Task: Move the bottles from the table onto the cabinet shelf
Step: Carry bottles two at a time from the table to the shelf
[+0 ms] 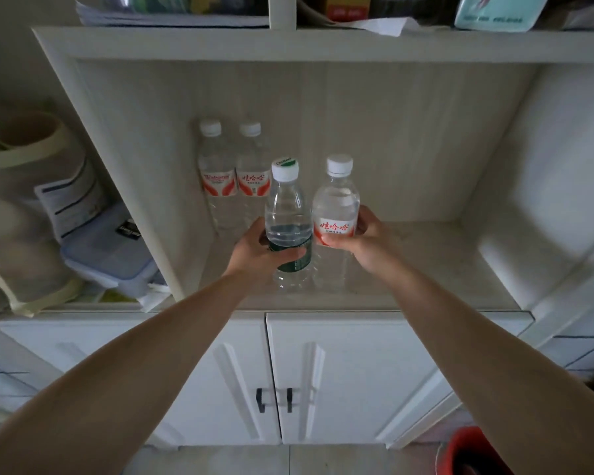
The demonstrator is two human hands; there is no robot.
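Note:
My left hand [259,253] grips a clear bottle with a green label and a green-and-white cap [287,214]. My right hand [364,240] grips a clear bottle with a red-and-white label and a white cap [336,207]. Both bottles stand upright side by side over the cabinet shelf [426,269], their bases at or just above its surface. Two more red-labelled bottles [218,173] [252,173] stand at the back of the same shelf, left of centre, against the rear panel.
Bare shelf surface lies to the right of the held bottles. The left compartment holds plastic containers [110,255], papers and a tape roll [31,138]. The upper shelf carries papers and boxes. White cabinet doors [340,371] are closed below. A red bucket [474,450] sits on the floor at lower right.

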